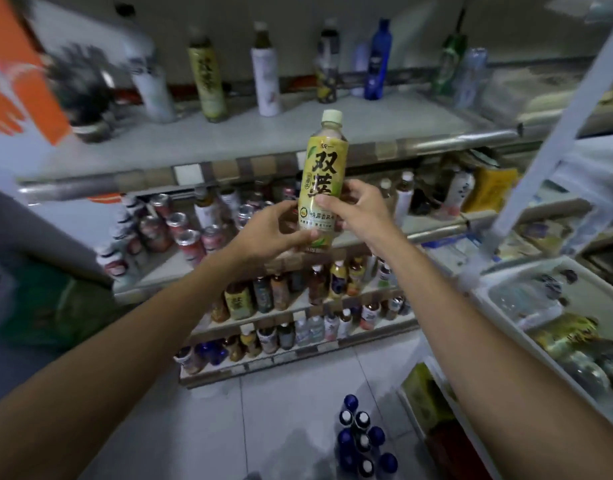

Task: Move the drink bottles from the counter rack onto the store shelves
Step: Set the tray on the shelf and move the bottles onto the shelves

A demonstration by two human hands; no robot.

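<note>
An orange and white panel (17, 74) fills the upper left of the frame, with a dark leafy potted plant (81, 88) blurred beside it. The plant stands on the left end of the pale grey worktop (229, 136), which crosses the upper half of the frame behind a tiled edge and a metal rail. Along the rear of the worktop, upright and spaced apart, stand a white plastic bottle (149, 81), a tall yellow-labelled bottle (208, 81), a white bottle with a dark cap (265, 81), a dark patterned bottle (327, 71), a blue plastic bottle (378, 64) and a green bottle (449, 64). Below the rail at centre left, red and silver drink cans (180, 230) are packed on the top store shelf (166, 265). The left hand (274, 230) grips the lower part of the yellow-green labelled tea bottle with a pale cap (324, 174), fingers curled behind it and thumb across the front near the base. The tea bottle is upright, held in the air at frame centre in front of the worktop edge. The right hand (357, 209) pinches the middle of the label from the right side. Under the hands, the lower store shelves (298, 306) hold rows of small mixed bottles. At lower centre, a cluster of blue-capped and white-capped bottles (362, 438) stands on the grey tiled floor (281, 410). A white metal rack (554, 126) with blurred packaged goods occupies the right edge.
</note>
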